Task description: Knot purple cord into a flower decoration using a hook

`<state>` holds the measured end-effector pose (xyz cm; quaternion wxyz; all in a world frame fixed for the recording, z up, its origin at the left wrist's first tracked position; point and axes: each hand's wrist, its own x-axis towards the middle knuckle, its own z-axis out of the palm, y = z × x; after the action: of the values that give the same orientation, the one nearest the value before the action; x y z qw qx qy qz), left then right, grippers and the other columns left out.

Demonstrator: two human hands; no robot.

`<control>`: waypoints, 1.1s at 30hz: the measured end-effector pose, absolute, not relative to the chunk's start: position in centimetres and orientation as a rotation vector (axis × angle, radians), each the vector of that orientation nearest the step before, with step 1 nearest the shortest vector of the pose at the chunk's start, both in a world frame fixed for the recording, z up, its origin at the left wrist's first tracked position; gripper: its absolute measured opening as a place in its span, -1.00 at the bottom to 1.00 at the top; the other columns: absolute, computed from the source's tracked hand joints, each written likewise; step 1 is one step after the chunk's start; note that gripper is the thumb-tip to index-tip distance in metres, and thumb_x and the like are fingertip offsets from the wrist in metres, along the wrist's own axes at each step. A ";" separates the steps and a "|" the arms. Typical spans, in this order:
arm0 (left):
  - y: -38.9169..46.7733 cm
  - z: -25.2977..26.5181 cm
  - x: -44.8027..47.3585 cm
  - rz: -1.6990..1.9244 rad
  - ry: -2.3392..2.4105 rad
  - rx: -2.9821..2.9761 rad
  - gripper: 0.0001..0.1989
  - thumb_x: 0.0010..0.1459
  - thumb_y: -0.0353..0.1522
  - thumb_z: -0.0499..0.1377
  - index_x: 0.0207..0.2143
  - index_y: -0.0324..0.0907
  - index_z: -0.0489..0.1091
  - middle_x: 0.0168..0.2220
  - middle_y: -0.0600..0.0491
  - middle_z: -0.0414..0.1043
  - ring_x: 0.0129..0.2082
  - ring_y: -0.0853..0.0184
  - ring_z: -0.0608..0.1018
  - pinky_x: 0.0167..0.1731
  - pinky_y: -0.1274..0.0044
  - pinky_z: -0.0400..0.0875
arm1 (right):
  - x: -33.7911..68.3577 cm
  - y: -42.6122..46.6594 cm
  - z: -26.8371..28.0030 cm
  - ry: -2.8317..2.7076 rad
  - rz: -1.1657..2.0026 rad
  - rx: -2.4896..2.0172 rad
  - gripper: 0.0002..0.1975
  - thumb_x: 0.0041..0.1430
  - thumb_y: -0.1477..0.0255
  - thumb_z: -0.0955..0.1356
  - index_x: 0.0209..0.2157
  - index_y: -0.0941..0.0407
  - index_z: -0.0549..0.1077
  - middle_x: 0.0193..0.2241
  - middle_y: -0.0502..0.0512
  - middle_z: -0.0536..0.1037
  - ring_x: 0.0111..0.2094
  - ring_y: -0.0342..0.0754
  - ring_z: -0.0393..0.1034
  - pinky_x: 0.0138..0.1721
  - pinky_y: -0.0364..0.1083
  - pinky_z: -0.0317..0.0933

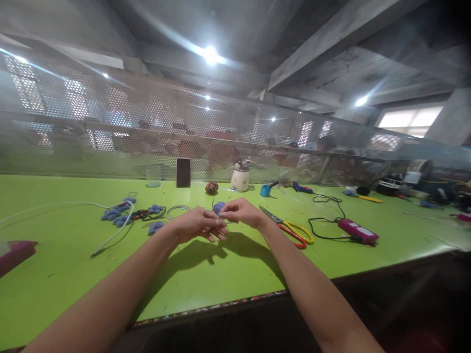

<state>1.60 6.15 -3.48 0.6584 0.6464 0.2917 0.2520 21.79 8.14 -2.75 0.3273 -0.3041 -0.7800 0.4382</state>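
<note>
My left hand (202,224) is over the green table, thumb and index finger pinched, the other fingers partly stretched out. Close against it, my right hand (243,214) pinches with its fingertips at a thin dark strand, seemingly yarn, between the two hands. What the left fingertips hold is too small to make out. Just behind the fingers lies a blue-purple yarn ball (218,208), partly hidden by them. Farther back sits a dark multicoloured yarn ball (211,188), with a strand trailing toward the hands. Scissors (290,229) with red and yellow handles lie right of my right hand.
Blue knitted-looking pieces (117,214) and a white cable (110,239) lie left. Behind stand a dark upright panel (183,173), a cream jar (240,177) and a blue pot (265,190). A magenta box (357,231) with black cord is right. Perforated screen (206,132) backs the table.
</note>
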 end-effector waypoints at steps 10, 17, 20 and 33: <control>5.8 -2.3 1.0 0.754 0.439 1.319 -0.84 0.12 -0.45 0.20 -0.29 -0.40 0.50 -0.19 -0.30 0.54 -0.17 0.17 0.59 -0.36 0.61 0.50 | 21.7 8.3 -3.0 -1.950 1.205 -0.755 -0.66 -0.01 0.20 0.43 -0.44 0.24 0.51 -0.66 -0.07 0.32 -0.63 -0.27 0.05 -0.58 -0.19 -0.10; 6.1 -1.6 1.2 1.082 0.536 1.023 -0.83 0.15 -0.58 0.12 -0.25 -0.37 0.50 -0.28 -0.13 0.58 -0.35 0.38 0.62 -0.42 0.70 0.52 | 21.0 7.8 -2.9 -1.909 1.198 -0.707 -0.59 0.03 0.20 0.41 -0.21 0.25 0.55 -0.69 -0.15 0.17 -0.63 -0.27 -0.07 -0.57 -0.18 -0.16; 6.2 -1.4 1.2 1.148 0.587 0.967 -0.81 0.14 -0.61 0.11 -0.23 -0.36 0.47 -0.19 -0.15 0.55 -0.29 0.36 0.62 -0.47 0.74 0.51 | 20.6 7.5 -2.8 -1.957 1.124 -0.737 -0.61 0.06 0.20 0.39 -0.23 0.25 0.55 -0.71 -0.14 0.19 -0.65 -0.27 -0.03 -0.58 -0.18 -0.11; 6.7 -1.8 1.0 1.181 0.692 0.994 -0.79 0.06 -0.64 0.14 -0.22 -0.40 0.45 -0.02 -0.30 0.44 -0.30 0.33 0.61 -0.81 0.80 0.12 | 19.6 6.6 -2.6 -2.336 0.474 -0.998 -0.79 0.16 0.43 0.33 -0.40 0.25 0.57 -0.59 0.04 0.46 -0.59 -0.22 0.18 -0.50 -0.20 0.07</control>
<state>1.05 6.72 -1.82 0.6631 0.4399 0.3062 0.5225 19.59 6.63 -2.64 0.2750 -0.3713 -0.8692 0.1764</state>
